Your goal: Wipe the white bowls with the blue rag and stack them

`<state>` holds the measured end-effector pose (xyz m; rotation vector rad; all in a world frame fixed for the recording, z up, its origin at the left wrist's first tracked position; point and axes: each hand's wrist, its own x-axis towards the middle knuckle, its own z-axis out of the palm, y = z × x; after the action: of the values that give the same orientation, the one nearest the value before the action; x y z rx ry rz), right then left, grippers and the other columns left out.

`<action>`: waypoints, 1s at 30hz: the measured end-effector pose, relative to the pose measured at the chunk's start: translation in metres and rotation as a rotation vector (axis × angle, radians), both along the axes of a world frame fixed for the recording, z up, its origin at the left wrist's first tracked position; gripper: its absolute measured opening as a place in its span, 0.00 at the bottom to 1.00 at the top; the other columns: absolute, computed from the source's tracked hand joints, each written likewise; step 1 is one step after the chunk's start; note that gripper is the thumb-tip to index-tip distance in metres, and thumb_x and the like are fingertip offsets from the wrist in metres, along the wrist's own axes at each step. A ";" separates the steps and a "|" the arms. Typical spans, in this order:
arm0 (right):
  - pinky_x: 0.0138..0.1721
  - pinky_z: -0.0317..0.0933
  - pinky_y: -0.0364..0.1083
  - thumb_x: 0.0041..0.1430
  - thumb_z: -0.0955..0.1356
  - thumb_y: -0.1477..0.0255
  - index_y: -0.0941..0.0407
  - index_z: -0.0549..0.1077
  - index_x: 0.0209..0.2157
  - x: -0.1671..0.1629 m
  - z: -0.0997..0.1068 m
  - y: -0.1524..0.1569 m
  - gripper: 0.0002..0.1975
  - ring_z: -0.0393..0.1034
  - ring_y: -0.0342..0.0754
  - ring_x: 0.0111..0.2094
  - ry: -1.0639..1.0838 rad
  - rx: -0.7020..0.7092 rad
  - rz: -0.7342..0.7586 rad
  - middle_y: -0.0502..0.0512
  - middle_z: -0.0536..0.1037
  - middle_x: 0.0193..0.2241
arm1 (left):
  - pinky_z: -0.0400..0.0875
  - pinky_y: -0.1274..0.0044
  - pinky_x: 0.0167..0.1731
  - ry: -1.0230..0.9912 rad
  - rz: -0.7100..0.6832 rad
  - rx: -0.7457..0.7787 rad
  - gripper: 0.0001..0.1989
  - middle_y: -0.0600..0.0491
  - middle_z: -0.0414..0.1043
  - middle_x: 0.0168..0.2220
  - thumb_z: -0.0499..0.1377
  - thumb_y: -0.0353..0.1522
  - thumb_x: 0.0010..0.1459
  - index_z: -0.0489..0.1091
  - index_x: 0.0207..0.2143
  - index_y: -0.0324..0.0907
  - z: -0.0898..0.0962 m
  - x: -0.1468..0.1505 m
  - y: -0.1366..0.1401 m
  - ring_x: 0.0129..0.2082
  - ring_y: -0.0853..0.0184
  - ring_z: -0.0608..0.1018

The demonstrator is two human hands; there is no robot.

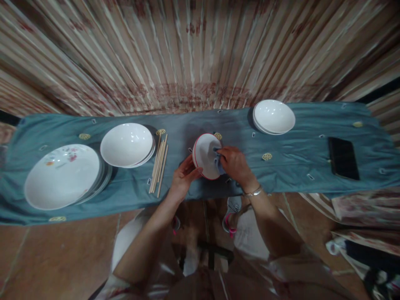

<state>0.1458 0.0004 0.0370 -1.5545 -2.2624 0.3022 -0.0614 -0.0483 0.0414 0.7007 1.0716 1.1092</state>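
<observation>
Two hands work a red-rimmed bowl (204, 156) over the near edge of the desk (290, 162).

The left hand (183, 178) cups the tilted bowl from 7 o'clock, fingers curled on its rim; the right hand (235, 165) is closed on a bluish cloth (218, 163) pressed into the bowl at 3 o'clock; chopsticks (159, 166) lie near at 9 o'clock, with stacked white bowls (127, 145) and flowered plates (62, 176) beyond; another bowl stack (273, 116) sits at 1 o'clock by the far edge; a dark phone (343, 158) lies well apart at 3 o'clock; bare cloth-covered desk lies between right hand and phone.
</observation>
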 end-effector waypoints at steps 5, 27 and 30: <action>0.55 0.68 0.53 0.64 0.62 0.80 0.58 0.81 0.46 -0.010 0.015 -0.008 0.18 0.76 0.56 0.48 -0.061 -0.129 0.027 0.65 0.83 0.45 | 0.80 0.70 0.42 0.006 -0.004 -0.006 0.40 0.45 0.79 0.54 0.76 0.41 0.42 0.72 0.59 0.45 -0.001 -0.001 0.001 0.49 0.55 0.81; 0.47 0.71 0.47 0.58 0.72 0.68 0.54 0.82 0.49 -0.014 0.028 -0.008 0.17 0.81 0.50 0.44 0.628 -0.576 0.343 0.54 0.86 0.44 | 0.80 0.71 0.42 -0.015 0.021 -0.019 0.47 0.47 0.80 0.51 0.76 0.44 0.42 0.68 0.64 0.47 -0.004 -0.005 0.002 0.45 0.58 0.83; 0.51 0.70 0.49 0.52 0.76 0.66 0.54 0.80 0.51 -0.012 0.028 -0.008 0.23 0.79 0.51 0.48 0.681 -0.639 0.360 0.53 0.85 0.47 | 0.79 0.76 0.37 -0.003 0.034 -0.026 0.45 0.48 0.81 0.49 0.76 0.45 0.41 0.70 0.62 0.47 -0.005 -0.005 0.003 0.44 0.60 0.83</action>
<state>0.1341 -0.0075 0.0649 -1.0094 -1.9335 1.5150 -0.0663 -0.0455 0.0368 0.6626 1.0972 1.1226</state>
